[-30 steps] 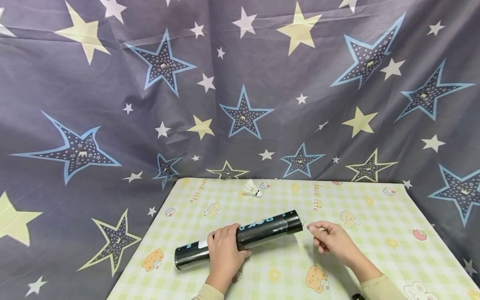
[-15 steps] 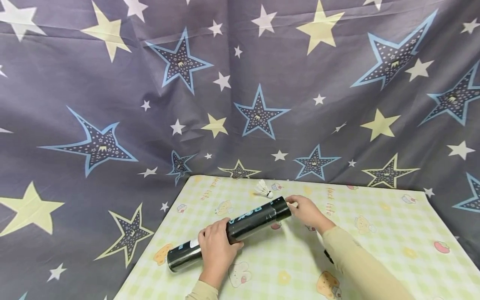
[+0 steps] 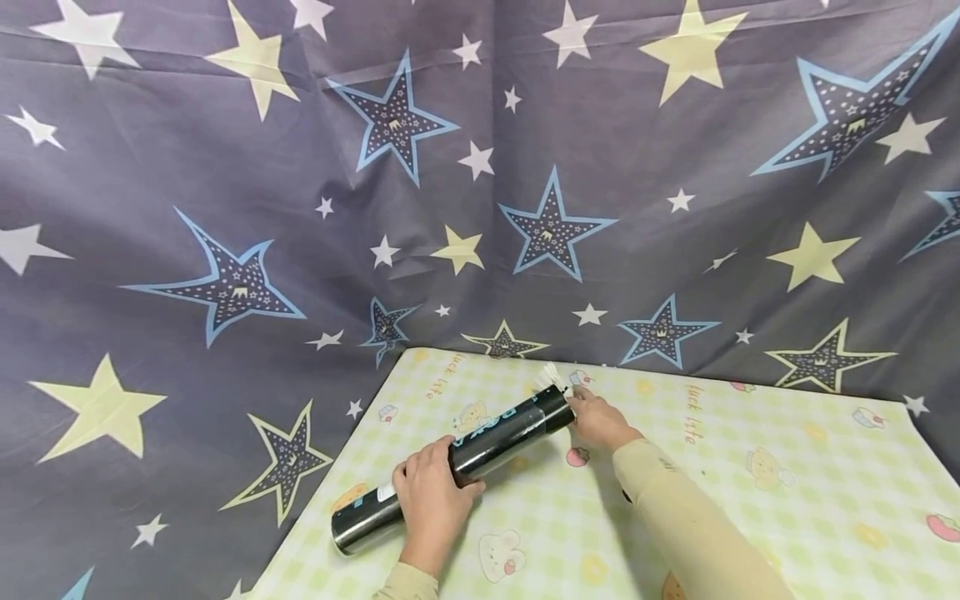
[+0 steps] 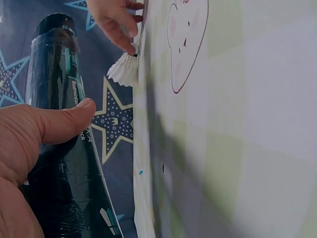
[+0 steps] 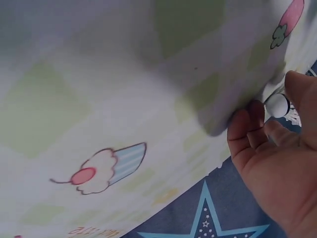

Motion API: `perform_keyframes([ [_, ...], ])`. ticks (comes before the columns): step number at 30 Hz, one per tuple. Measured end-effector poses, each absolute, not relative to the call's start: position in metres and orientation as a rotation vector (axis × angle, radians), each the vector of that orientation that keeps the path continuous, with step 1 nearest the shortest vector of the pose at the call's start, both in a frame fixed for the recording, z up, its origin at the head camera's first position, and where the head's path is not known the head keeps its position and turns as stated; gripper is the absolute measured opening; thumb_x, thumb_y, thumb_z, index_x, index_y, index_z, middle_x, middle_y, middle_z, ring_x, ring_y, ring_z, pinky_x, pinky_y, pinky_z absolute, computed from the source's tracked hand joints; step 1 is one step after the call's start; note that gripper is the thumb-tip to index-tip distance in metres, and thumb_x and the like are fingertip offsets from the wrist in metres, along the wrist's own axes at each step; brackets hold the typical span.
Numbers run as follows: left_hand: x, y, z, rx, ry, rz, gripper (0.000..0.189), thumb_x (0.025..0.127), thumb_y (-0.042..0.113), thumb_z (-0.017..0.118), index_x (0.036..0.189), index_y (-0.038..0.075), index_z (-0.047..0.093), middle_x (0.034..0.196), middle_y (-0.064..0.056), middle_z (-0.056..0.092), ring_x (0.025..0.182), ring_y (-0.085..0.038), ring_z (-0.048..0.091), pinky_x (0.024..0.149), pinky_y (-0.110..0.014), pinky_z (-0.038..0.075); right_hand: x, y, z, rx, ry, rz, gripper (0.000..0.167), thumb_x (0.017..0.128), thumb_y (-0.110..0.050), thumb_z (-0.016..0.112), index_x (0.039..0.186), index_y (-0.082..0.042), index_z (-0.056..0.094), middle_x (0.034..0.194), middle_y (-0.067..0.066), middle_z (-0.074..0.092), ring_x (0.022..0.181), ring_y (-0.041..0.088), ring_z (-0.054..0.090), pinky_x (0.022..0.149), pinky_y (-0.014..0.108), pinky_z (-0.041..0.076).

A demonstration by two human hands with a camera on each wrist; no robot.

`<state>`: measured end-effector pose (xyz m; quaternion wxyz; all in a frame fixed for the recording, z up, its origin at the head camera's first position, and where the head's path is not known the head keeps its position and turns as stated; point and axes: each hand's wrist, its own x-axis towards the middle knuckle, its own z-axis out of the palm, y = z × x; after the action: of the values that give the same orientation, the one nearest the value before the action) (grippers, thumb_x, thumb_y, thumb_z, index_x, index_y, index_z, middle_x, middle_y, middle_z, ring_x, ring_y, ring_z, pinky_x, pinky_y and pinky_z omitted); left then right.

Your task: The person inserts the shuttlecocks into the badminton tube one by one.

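Observation:
My left hand (image 3: 435,500) grips a black badminton shuttlecock tube (image 3: 506,442) round its middle, thumb lying along its side. The tube slants up to the right, with blue lettering on it. Beyond its far end sits a white feather shuttlecock (image 3: 550,377), partly hidden by the tube in the head view. My right hand (image 3: 600,421) is at the shuttlecock's cork, thumb and fingertips on either side. In the right wrist view the white cork (image 5: 278,105) shows between them; in the left wrist view the feathers (image 4: 124,71) fan out below the fingers.
A table with a green-checked cartoon cloth (image 3: 750,517) lies under both hands. Behind its back edge hangs a dark curtain (image 3: 450,208) printed with stars. My right forearm (image 3: 690,517) crosses the table's right part.
My right hand has moved forward past the tube's end to the shuttlecock and taken its cork between thumb and fingers. My left hand still holds the tube, which slants more steeply. The head view has turned left.

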<state>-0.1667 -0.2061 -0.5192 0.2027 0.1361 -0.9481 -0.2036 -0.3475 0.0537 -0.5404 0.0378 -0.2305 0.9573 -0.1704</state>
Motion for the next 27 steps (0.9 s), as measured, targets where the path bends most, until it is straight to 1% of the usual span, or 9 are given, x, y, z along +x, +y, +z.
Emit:
perform_keyframes([
  [5, -0.165, -0.197, -0.525, 0.356, -2.656, -0.571, 0.086, 0.064, 0.037, 0.105, 0.139, 0.017, 0.068, 0.138, -0.008, 0.072, 0.126, -0.036, 0.062, 0.114, -0.058, 0.037, -0.343, 0.059, -0.540, -0.731, 2.924, -0.573, 0.066, 0.086, -0.009, 0.070, 0.151, -0.001, 0.058, 0.165, 0.028, 0.042, 0.137, 0.054, 0.056, 0.106, 0.066, 0.054],
  [8, -0.166, -0.195, -0.527, 0.337, -2.655, -0.556, 0.087, 0.063, 0.037, 0.105, 0.138, 0.017, 0.068, 0.137, -0.008, 0.073, 0.125, -0.036, 0.063, 0.113, -0.058, 0.037, -0.340, 0.066, -0.540, -0.757, 2.948, -0.566, 0.066, 0.087, -0.008, 0.070, 0.151, -0.002, 0.057, 0.159, 0.029, 0.048, 0.132, 0.053, 0.059, 0.104, 0.065, 0.055],
  [11, -0.167, -0.196, -0.527, 0.324, -2.647, -0.538, 0.086, 0.062, 0.037, 0.106, 0.137, 0.017, 0.069, 0.136, -0.008, 0.073, 0.124, -0.035, 0.064, 0.113, -0.058, 0.038, -0.337, 0.076, -0.541, -0.792, 2.998, -0.527, 0.052, 0.096, -0.008, 0.067, 0.147, -0.005, 0.062, 0.146, 0.026, 0.059, 0.121, 0.047, 0.066, 0.099, 0.061, 0.059],
  [14, -0.168, -0.198, -0.527, 0.315, -2.643, -0.524, 0.086, 0.061, 0.036, 0.106, 0.136, 0.017, 0.069, 0.135, -0.008, 0.074, 0.124, -0.035, 0.064, 0.112, -0.059, 0.038, -0.335, 0.091, -0.542, -0.848, 3.062, -0.474, 0.031, 0.103, -0.008, 0.064, 0.133, -0.007, 0.072, 0.124, 0.018, 0.068, 0.107, 0.039, 0.071, 0.092, 0.056, 0.062],
  [16, -0.168, -0.199, -0.527, 0.308, -2.641, -0.523, 0.086, 0.061, 0.036, 0.106, 0.136, 0.017, 0.069, 0.135, -0.009, 0.074, 0.125, -0.036, 0.064, 0.112, -0.059, 0.038, -0.335, 0.102, -0.541, -0.875, 3.091, -0.472, 0.021, 0.102, -0.008, 0.067, 0.121, -0.007, 0.076, 0.112, 0.014, 0.069, 0.098, 0.035, 0.072, 0.086, 0.053, 0.063],
  [18, -0.167, -0.200, -0.527, 0.297, -2.639, -0.523, 0.086, 0.061, 0.036, 0.106, 0.136, 0.016, 0.069, 0.134, -0.009, 0.074, 0.124, -0.036, 0.064, 0.112, -0.059, 0.038, -0.336, 0.112, -0.539, -0.846, 3.094, -0.490, 0.019, 0.100, -0.009, 0.070, 0.117, -0.006, 0.076, 0.109, 0.013, 0.069, 0.095, 0.032, 0.072, 0.086, 0.052, 0.063],
  [21, -0.168, -0.197, -0.526, 0.282, -2.640, -0.528, 0.085, 0.061, 0.036, 0.106, 0.136, 0.016, 0.069, 0.134, -0.010, 0.074, 0.125, -0.036, 0.064, 0.112, -0.059, 0.038, -0.342, 0.125, -0.534, -0.747, 3.076, -0.538, 0.027, 0.101, -0.014, 0.071, 0.126, -0.004, 0.073, 0.121, 0.021, 0.067, 0.101, 0.037, 0.072, 0.092, 0.056, 0.062],
  [23, -0.169, -0.195, -0.527, 0.274, -2.644, -0.532, 0.085, 0.061, 0.036, 0.106, 0.136, 0.017, 0.069, 0.134, -0.009, 0.074, 0.125, -0.036, 0.064, 0.112, -0.059, 0.038, -0.346, 0.131, -0.531, -0.640, 3.062, -0.606, 0.033, 0.103, -0.018, 0.069, 0.132, -0.004, 0.069, 0.135, 0.028, 0.060, 0.112, 0.045, 0.069, 0.099, 0.060, 0.059],
  [27, -0.169, -0.189, -0.528, 0.264, -2.657, -0.543, 0.085, 0.062, 0.037, 0.105, 0.136, 0.017, 0.069, 0.135, -0.009, 0.073, 0.126, -0.036, 0.063, 0.113, -0.059, 0.037, -0.352, 0.138, -0.532, -0.518, 3.038, -0.809, 0.032, 0.105, -0.020, 0.064, 0.132, -0.004, 0.070, 0.155, 0.036, 0.046, 0.139, 0.056, 0.053, 0.113, 0.069, 0.047],
])
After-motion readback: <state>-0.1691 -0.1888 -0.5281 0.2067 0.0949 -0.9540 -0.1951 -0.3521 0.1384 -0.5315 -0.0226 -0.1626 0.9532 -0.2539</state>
